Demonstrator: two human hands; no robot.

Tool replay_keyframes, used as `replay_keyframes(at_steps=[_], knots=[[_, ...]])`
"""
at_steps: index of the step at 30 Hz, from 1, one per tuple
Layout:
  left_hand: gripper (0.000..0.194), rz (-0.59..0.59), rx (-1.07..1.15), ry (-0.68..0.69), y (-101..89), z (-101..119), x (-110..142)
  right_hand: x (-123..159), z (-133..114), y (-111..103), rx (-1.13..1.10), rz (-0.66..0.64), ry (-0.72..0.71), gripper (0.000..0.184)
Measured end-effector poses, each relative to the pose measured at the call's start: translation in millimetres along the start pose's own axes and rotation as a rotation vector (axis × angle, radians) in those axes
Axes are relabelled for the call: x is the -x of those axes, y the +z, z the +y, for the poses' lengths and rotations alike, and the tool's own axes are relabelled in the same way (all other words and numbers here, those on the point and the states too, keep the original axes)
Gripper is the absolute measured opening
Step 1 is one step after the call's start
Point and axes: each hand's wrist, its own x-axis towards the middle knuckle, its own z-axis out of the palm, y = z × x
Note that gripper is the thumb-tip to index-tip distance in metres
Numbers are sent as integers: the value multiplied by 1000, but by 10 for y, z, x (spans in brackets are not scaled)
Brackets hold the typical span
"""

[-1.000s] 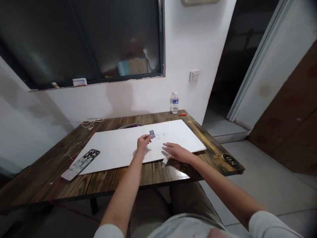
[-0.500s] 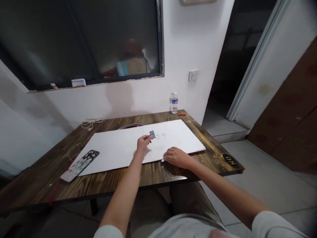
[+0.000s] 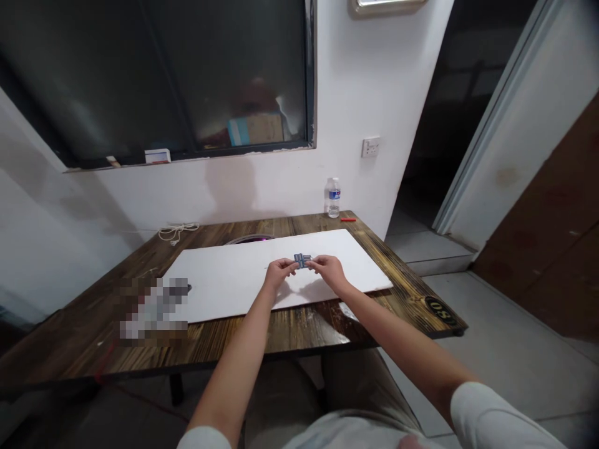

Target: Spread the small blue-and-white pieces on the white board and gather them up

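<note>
Head view, our left grip (image 3: 279, 270) and right grip (image 3: 330, 269) pinched closed on small blue item (image 3: 300, 260), white board (image 3: 224, 280) below.

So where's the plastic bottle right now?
In the head view, the plastic bottle stands upright right of centre, at the far edge of the wooden table, just left of the red stick.
</note>
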Motion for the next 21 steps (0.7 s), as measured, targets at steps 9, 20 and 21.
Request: replay_keyframes(at_steps=[9,20,21], knots=[[43,-102,-36,0,31,41,57,-33,-15,71,-90,-50,51,45],[40,40,-11,26,-23,-22,-9,5,151,-30,127,-207,-78,33],[39,63,-11,29,-26,-24,-12,46,168,-59,253,-222,-142,29]])
